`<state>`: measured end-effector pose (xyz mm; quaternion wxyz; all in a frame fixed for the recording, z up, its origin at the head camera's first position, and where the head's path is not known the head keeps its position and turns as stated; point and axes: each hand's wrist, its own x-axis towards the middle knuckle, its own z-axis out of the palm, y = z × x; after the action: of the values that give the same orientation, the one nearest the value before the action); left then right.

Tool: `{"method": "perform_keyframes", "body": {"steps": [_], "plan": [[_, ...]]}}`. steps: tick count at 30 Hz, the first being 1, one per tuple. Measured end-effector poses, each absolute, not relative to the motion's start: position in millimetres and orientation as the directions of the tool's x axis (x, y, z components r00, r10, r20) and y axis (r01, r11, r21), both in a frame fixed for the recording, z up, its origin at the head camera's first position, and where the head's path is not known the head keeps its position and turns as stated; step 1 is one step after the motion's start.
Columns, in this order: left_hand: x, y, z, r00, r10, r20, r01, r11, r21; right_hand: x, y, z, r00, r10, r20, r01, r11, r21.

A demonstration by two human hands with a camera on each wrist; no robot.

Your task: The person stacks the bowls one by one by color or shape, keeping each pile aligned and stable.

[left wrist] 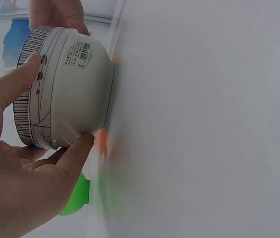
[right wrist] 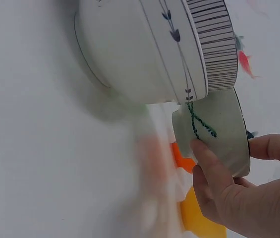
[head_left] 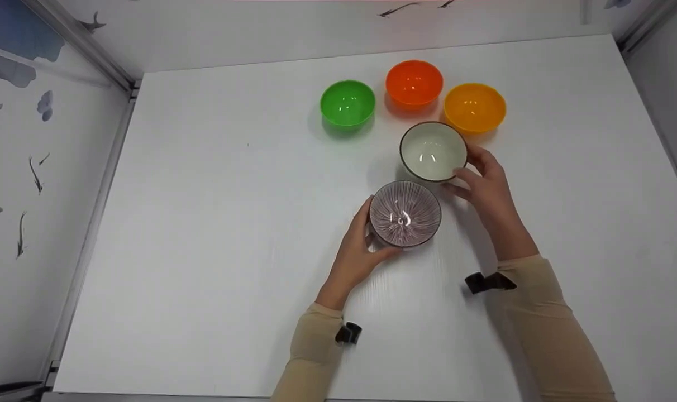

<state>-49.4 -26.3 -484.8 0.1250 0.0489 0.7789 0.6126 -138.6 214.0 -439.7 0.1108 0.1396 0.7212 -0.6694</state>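
My left hand (head_left: pixel 356 254) grips a bowl with purple radiating lines inside (head_left: pixel 405 214), its thumb and fingers spread around the side. From the left wrist, a striped rim band rises above a pale wall bearing leaf marks and a barcode sticker (left wrist: pixel 78 53); this looks like one bowl nested in another. Whether its foot touches the table I cannot tell. My right hand (head_left: pixel 486 187) holds a pale, dark-rimmed bowl (head_left: pixel 432 151) by its right side, just beyond the purple-lined one. A green sprig pattern marks its outside (right wrist: pixel 214 130), and it appears lifted off the table.
Behind the held bowls stand a green bowl (head_left: pixel 347 104), an orange bowl (head_left: pixel 414 84) and a yellow bowl (head_left: pixel 475 108). They rest on a white table (head_left: pixel 215 223), bounded by a white back panel (head_left: pixel 260 33) and side panels.
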Motion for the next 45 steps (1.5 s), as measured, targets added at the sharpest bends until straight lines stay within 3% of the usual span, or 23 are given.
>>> {"method": "perform_keyframes", "body": {"steps": [36, 45], "plan": [[-50, -26, -485, -0.968, 0.224, -0.118, -0.059, 0.253, 0.966, -129, 217, -414, -0.963, 0.008, -0.271, 0.268, -0.116, -0.956], [-51, -26, -487, -0.968, 0.224, -0.111, -0.053, 0.25, 0.967, -125, 218, -413, -0.964, -0.004, -0.265, 0.264, -0.097, -0.96]]}}
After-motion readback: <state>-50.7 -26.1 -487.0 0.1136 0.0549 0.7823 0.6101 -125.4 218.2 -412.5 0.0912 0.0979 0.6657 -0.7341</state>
